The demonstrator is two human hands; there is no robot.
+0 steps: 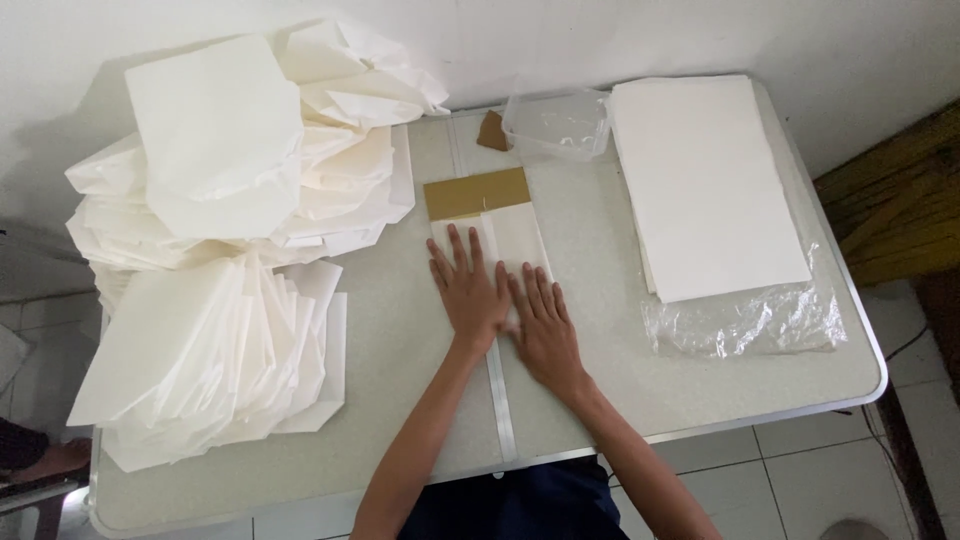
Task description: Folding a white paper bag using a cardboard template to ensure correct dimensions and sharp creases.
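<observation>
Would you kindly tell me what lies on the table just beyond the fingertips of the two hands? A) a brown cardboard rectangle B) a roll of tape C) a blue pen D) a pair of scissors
A: the left hand and right hand press flat on a folded white paper, and the brown cardboard rectangle lies right past it on the table.
</observation>
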